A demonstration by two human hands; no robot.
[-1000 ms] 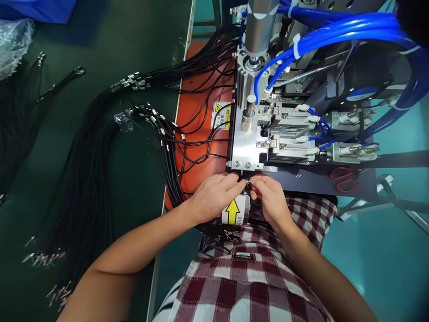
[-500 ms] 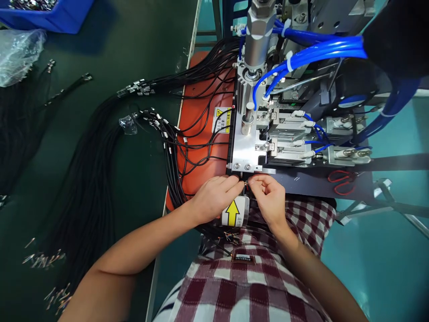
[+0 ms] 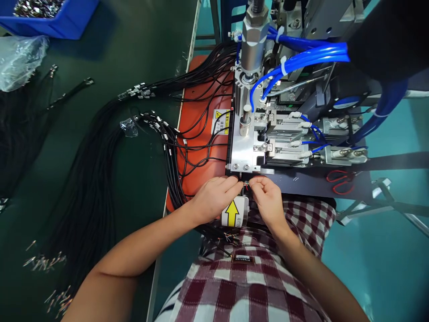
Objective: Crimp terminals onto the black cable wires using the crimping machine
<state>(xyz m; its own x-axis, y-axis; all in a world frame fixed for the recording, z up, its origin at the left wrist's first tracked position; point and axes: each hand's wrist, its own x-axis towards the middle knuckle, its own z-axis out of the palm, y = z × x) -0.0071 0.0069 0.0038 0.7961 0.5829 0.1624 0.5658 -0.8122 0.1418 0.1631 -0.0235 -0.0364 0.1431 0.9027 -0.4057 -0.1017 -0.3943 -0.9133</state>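
Observation:
My left hand [image 3: 214, 197] and my right hand [image 3: 266, 199] meet at the front edge of a metal machine [image 3: 246, 152]. Between their fingertips they pinch the end of a thin black cable with small coloured wires [image 3: 246, 184]. Both hands sit just below the machine's silver plate, above a white label with a yellow arrow [image 3: 233, 212]. More stripped wire ends [image 3: 229, 236] lie over my checked shirt.
A large bundle of black cables [image 3: 100, 170] with metal ends fans over the dark green table and an orange pad [image 3: 197, 134]. Blue air hoses [image 3: 301, 53] loop over the machine. Red scissors [image 3: 340, 181] lie right. A blue bin [image 3: 50, 18] and plastic bag [image 3: 20, 62] sit far left.
The view has tilted slightly so the machine sits lower and the blue bin shows more. Both hands stay pinched on the wire end at the same spot.

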